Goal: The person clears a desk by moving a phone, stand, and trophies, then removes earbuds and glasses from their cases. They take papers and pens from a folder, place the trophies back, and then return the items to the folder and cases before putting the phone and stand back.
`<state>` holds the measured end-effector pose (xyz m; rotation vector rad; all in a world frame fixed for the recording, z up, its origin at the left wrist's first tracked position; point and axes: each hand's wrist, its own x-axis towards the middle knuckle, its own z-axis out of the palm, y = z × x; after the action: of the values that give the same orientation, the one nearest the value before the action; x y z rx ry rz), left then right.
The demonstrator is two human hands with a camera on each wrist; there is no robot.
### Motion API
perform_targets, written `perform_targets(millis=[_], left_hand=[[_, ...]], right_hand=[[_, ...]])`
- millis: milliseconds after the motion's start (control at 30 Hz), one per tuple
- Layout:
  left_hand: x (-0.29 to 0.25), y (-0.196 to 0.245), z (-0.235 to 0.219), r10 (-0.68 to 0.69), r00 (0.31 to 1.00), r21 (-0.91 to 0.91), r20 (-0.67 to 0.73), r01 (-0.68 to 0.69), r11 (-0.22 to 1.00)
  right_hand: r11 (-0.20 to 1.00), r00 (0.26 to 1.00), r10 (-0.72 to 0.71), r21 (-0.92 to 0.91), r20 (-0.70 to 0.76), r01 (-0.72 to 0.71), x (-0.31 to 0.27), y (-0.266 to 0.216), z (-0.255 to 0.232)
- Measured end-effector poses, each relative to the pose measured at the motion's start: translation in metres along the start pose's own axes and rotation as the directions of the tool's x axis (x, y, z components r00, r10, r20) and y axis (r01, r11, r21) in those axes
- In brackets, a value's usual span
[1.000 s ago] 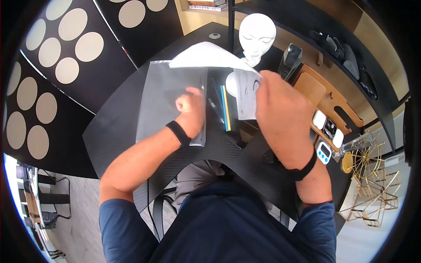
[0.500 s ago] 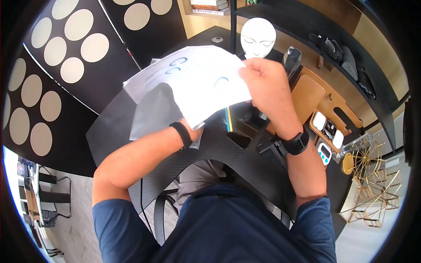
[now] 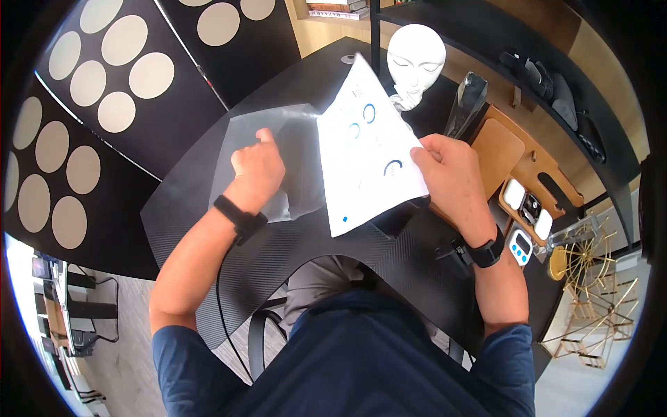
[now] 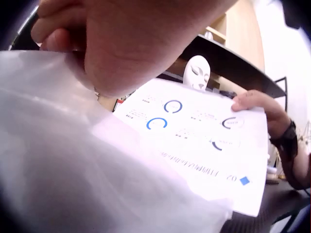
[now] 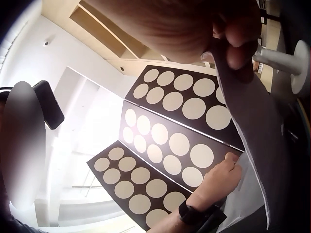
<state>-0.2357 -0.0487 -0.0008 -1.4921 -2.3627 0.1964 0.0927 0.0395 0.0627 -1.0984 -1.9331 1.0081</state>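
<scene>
Several printed paper sheets (image 3: 368,153), with blue ring charts and a blue diamond, hang tilted from my right hand (image 3: 455,182), which pinches their right edge. To the left, my left hand (image 3: 258,172) grips a clear plastic sleeve (image 3: 302,149) with curled fingers. The raised sleeve (image 4: 73,145) fills the lower left of the left wrist view, and overlaps the sheets (image 4: 204,160) there. In the right wrist view, the sheets (image 5: 252,111) show edge-on under the curled right fingers, while the left hand (image 5: 221,177) holds the sleeve (image 5: 245,189) beyond.
A white mannequin head (image 3: 415,62) stands behind the sheets on the black desk (image 3: 184,226). To the right are a clear block (image 3: 467,101), a wooden organizer (image 3: 497,149), a white timer (image 3: 520,247) and a gold wire wheel (image 3: 587,243). A dotted black screen (image 3: 174,125) borders the left.
The sheets swung left over my left forearm, then back right, and now stand more upright with the charts showing. My left hand moved left and now grips the sleeve.
</scene>
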Motion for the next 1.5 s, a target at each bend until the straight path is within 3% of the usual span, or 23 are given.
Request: perform_targets(millis=[67,267,467,567,667,800,967,1067,1200,1333,1500], left_hand=[[-0.009,-0.003,-0.005,-0.043,0.999,-0.135,0.005,0.043,0.990],[-0.047,0.010,-0.035,-0.034,0.996,-0.378,0.086,0.064,0.923],[-0.068,0.013,-0.043,0.037,0.992,-0.442,0.123,0.021,0.897],[-0.071,0.010,-0.050,0.038,0.983,-0.482,0.181,0.055,0.874],[-0.073,0.010,-0.047,0.084,0.985,-0.590,0.152,0.023,0.807],[-0.066,0.020,-0.050,0.086,0.977,-0.610,0.194,0.052,0.790],[-0.065,0.033,-0.059,0.141,0.967,-0.588,0.210,0.010,0.809],[-0.064,0.043,-0.060,0.137,0.982,-0.636,0.133,-0.021,0.771],[-0.064,0.053,-0.059,0.144,0.983,-0.663,0.111,-0.035,0.747],[-0.068,0.056,-0.055,0.104,0.989,-0.690,0.102,-0.005,0.723],[-0.070,0.053,-0.055,0.103,0.990,-0.786,0.094,0.010,0.618]], right_hand=[[0.992,0.995,0.092,0.080,0.047,-0.095,-0.004,-0.005,0.003],[0.940,0.969,0.192,0.255,0.158,-0.228,-0.006,0.015,0.016],[0.937,0.965,0.206,0.254,0.160,-0.242,-0.004,0.018,0.020],[0.903,0.963,0.212,0.342,0.169,-0.259,-0.005,0.028,0.021],[0.846,0.949,0.213,0.443,0.231,-0.297,-0.008,0.043,0.033],[0.831,0.946,0.199,0.467,0.257,-0.302,-0.022,0.037,0.061],[0.917,0.964,0.130,0.341,0.231,-0.205,-0.028,0.031,0.075],[0.960,0.920,0.074,0.222,0.385,-0.170,-0.029,0.030,0.083],[0.980,0.944,-0.198,0.087,0.262,0.182,-0.030,0.032,0.102],[0.987,0.921,-0.053,0.159,0.385,-0.010,-0.026,0.023,0.110],[0.991,0.904,-0.126,0.018,0.409,0.130,-0.022,0.029,0.132]])
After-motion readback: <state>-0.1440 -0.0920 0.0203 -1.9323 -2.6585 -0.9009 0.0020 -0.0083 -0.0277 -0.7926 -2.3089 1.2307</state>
